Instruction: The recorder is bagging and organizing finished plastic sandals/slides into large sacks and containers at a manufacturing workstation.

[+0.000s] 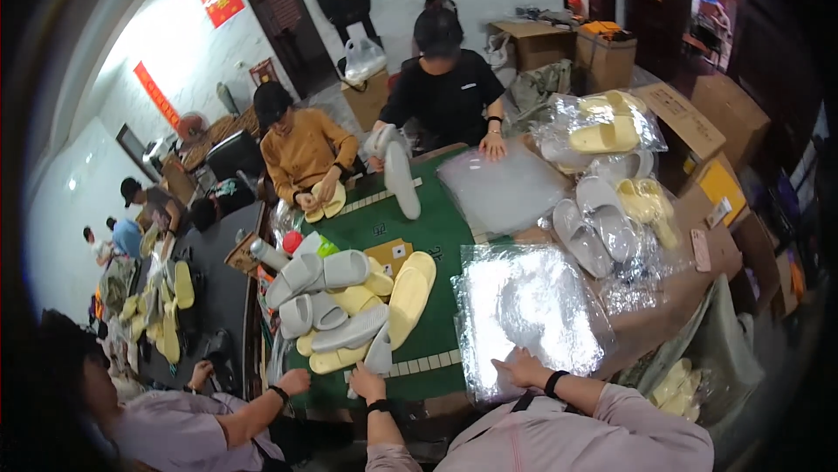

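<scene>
I read this as a small packing workshop for slippers. Several people sit around a green-topped table (436,228) heaped with grey and yellow slippers (349,306). Stacks of clear plastic bags (524,306) lie beside them, bagged slippers (611,132) pile up at the right, and cardboard cartons (602,58) stand along the back wall by a dark door (284,23)

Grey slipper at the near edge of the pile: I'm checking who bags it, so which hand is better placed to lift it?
Left, probably. The left hand already touches the grey slipper at the green table edge, while the right hand lies flat on the stack of clear plastic bags, apart from the slippers.
</scene>
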Demonstrator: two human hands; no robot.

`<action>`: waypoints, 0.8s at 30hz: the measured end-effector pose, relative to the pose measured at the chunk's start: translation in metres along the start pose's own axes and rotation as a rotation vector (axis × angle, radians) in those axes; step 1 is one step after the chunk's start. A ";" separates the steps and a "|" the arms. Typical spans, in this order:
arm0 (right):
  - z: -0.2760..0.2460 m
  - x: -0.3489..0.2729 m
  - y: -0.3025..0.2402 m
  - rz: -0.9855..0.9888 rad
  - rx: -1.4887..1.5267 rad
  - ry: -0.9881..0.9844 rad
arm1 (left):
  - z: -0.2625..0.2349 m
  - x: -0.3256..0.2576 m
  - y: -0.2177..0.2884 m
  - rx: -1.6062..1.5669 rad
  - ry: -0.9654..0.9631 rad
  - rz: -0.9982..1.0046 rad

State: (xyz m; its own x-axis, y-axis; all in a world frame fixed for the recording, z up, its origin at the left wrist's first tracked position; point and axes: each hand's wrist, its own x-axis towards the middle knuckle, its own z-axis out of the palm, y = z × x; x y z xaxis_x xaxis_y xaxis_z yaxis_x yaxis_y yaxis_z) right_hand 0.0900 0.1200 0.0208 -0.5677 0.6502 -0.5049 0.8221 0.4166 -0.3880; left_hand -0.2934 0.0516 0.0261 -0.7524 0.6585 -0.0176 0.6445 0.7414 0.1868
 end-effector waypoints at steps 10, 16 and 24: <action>0.012 0.013 0.003 0.018 -0.024 -0.041 | -0.068 -0.029 0.088 -1.042 0.098 0.182; 0.035 0.031 0.022 -0.017 0.069 0.052 | -0.147 -0.091 0.184 -1.470 -0.210 0.373; 0.032 0.046 0.035 -0.158 0.380 0.014 | -0.133 -0.165 0.229 -1.532 -0.700 0.159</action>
State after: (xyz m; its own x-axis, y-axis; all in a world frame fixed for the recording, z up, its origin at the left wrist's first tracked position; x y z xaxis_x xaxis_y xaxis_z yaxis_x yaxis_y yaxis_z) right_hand 0.0911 0.1440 -0.0411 -0.6829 0.6067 -0.4069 0.6493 0.2489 -0.7186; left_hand -0.0397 0.0954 0.2025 -0.2272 0.9468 -0.2278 -0.3283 0.1458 0.9333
